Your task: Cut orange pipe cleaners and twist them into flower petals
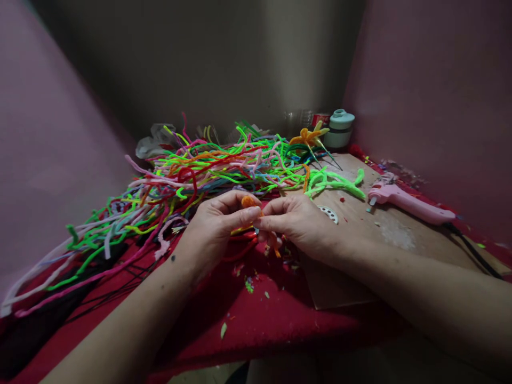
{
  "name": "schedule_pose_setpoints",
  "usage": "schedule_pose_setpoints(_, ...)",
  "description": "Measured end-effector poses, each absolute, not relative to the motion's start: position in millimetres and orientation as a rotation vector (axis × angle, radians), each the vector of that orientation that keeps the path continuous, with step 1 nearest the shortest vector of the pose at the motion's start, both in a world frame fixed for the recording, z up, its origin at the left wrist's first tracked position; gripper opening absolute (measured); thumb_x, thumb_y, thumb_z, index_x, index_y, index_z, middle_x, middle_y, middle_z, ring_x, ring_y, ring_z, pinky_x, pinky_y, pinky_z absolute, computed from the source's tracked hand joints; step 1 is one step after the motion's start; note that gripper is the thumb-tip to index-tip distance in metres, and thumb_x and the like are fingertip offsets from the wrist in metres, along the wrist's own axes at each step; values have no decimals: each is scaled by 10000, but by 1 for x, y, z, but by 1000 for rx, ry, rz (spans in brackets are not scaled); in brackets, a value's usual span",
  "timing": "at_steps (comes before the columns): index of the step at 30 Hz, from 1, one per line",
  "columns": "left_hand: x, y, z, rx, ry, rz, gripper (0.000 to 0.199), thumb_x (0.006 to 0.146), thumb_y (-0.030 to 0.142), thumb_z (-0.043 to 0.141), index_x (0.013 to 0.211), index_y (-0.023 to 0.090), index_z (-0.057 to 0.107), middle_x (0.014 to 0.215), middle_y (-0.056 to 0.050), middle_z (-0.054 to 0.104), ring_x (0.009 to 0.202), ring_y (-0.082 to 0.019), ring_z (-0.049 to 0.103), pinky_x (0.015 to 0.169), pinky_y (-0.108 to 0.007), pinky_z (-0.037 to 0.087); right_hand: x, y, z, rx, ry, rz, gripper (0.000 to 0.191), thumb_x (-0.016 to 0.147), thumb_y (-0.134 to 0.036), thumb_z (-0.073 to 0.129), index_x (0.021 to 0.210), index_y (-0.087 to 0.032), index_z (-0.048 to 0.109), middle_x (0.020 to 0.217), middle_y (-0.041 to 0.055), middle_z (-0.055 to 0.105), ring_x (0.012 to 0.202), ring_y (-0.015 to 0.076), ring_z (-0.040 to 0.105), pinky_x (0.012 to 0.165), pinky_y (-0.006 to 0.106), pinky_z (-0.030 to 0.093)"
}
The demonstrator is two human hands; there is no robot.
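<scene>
Both my hands meet over the front of the table, pinching one short orange pipe cleaner (248,201). My left hand (218,216) is closed on its upper end, which shows as a fuzzy orange bit above the thumb. Thumb and fingers of my right hand (298,221) are closed on the same piece, and an orange end hangs below them. The part between the fingertips is mostly hidden. Just behind my hands lies a large tangled heap of pipe cleaners (224,165) in many colours.
A pink glue gun (416,202) lies on a cardboard sheet (360,250) at the right. Near it are bright green pipe cleaners (334,184), an orange-yellow pipe cleaner flower (310,137) and a lidded container (339,128). Scraps dot the red cloth (248,325).
</scene>
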State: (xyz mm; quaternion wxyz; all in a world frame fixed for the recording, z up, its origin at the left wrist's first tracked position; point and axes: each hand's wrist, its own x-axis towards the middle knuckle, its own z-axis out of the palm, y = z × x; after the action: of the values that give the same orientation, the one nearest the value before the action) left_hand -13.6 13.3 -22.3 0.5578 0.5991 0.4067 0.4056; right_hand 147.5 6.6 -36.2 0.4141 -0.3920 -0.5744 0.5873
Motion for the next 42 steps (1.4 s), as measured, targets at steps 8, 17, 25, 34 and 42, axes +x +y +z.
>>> schedule_pose_setpoints(8, -9, 9, -13, 1823, 1257, 974, 122, 690, 244, 681, 647, 152, 613, 607, 31, 560, 574, -86, 486, 544, -186, 386, 147, 7, -38, -1017, -1531, 1513, 186, 725, -175, 588, 543, -137, 574, 434, -27, 522, 376, 59, 433, 393, 190, 324)
schedule_pose_setpoints(17, -4, 2, -12, 1764, 1361, 1124, 124, 676, 267, 681, 628, 156, 655, 596, 10, 598, 567, -112, 502, 520, -202, 392, 147, 7, -39, -963, -1483, 1563, 187, 696, -194, 619, 527, -138, 563, 445, -21, 529, 369, 53, 407, 387, 198, 300)
schedule_pose_setpoints(25, -3, -1, -19, 1879, 1348, 1217, 143, 732, 292, 654, 641, 183, 667, 611, 12, 610, 579, -118, 507, 545, -220, 396, 147, 8, -41, -961, -1487, 1581, 179, 669, -161, 595, 498, -141, 545, 419, -18, 524, 355, 60, 401, 382, 202, 299)
schedule_pose_setpoints(34, 0, -1, -17, 1732, 1366, 1194, 180, 719, 301, 655, 594, 172, 642, 581, 22, 583, 552, -112, 482, 528, -221, 378, 144, 7, -39, -992, -1490, 1619, 187, 659, -169, 598, 492, -156, 514, 400, -26, 517, 335, 61, 391, 363, 202, 285)
schedule_pose_setpoints(42, -19, 24, -20, 1551, 1240, 1374, 246, 793, 385, 596, 695, 170, 661, 591, 30, 528, 562, -93, 457, 548, -196, 368, 143, 15, -33, -1110, -1381, 1648, 222, 671, -216, 656, 505, -142, 529, 443, -9, 553, 348, 49, 399, 382, 194, 285)
